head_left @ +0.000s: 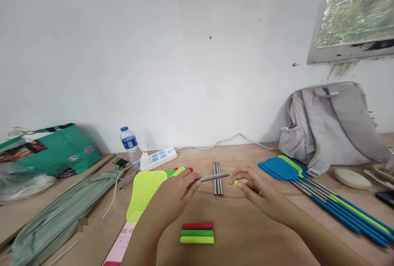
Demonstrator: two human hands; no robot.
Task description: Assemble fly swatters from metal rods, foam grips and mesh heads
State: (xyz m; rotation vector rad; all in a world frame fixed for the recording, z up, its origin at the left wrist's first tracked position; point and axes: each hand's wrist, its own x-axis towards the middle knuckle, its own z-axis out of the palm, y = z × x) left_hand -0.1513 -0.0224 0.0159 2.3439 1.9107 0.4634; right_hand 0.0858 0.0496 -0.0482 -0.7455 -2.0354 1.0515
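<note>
My left hand is closed around a thin metal tube, whose free end points right. Between the fingertips of my right hand sits a yellow-green piece, mostly hidden by the fingers; it is apart from the tube's end. Several more metal tubes lie side by side beneath the held one. Closer to me are a red handle, a green handle and a yellow-green handle in a row. A perforated yellow-green fly swatter head lies left of my left hand, with green and red ones partly behind it.
Assembled blue fly swatters are piled on the right, before a grey backpack. A power strip, water bottle and green bag stand left. A phone with a timer lies by my left forearm.
</note>
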